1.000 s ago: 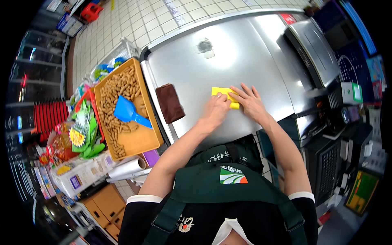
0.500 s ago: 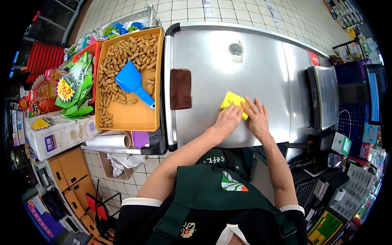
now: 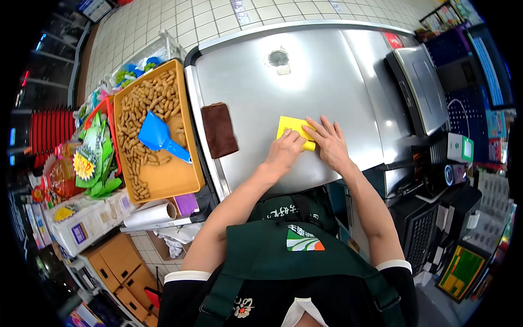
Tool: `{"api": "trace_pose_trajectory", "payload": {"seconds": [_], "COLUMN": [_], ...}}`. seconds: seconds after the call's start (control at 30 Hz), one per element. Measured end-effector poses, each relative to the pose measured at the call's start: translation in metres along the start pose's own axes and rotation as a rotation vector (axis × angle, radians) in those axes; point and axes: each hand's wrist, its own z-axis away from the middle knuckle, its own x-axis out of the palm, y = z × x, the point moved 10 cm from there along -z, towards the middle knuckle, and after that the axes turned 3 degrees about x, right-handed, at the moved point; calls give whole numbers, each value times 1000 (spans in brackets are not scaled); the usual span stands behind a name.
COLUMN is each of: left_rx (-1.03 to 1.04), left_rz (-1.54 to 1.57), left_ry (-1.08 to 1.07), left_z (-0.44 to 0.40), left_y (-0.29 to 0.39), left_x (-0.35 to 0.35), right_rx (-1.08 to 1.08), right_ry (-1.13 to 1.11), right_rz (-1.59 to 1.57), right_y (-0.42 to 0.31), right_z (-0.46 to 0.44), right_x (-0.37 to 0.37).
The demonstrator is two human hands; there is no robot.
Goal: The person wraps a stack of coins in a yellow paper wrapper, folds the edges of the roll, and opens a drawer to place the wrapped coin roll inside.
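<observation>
A bright yellow printed sheet (image 3: 291,123) lies on the steel counter in front of me, its near edge curled into a roll. My left hand (image 3: 285,148) has its fingers bent and closed on the sheet's near side, hiding part of it. From the right, my right hand (image 3: 330,145) rests with fingers stretched out and slightly spread, fingertips at the sheet's right edge and the rolled end. A folded brown cloth (image 3: 219,131) lies to the left of both hands.
The steel counter (image 3: 245,71) has a round worn patch near its far side. Left of it stands an orange tray (image 3: 169,188) of peanuts with a blue scoop (image 3: 155,133). A silver-topped device (image 3: 419,82) stands on the right, near a keyboard (image 3: 422,231).
My view has turned, so the counter and tray look tilted. More of the yellow sheet's flat part shows above my left hand, and its rolled near edge is clearer. Both hands stay on it.
</observation>
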Motion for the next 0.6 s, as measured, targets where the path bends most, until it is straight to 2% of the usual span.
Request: {"api": "trace_pose_trajectory", "payload": {"seconds": [0.17, 0.6], "left_rx": [73, -6], "left_rz": [11, 35], "left_ry": [-18, -76], "left_z": [-4, -9], "left_y": [6, 7], "left_x": [-7, -15], "right_rx": [-8, 28], "right_ry": [21, 68], "right_rz": [-39, -104], "right_y": [0, 6], "right_z": [1, 6], "right_x": [2, 4]}}
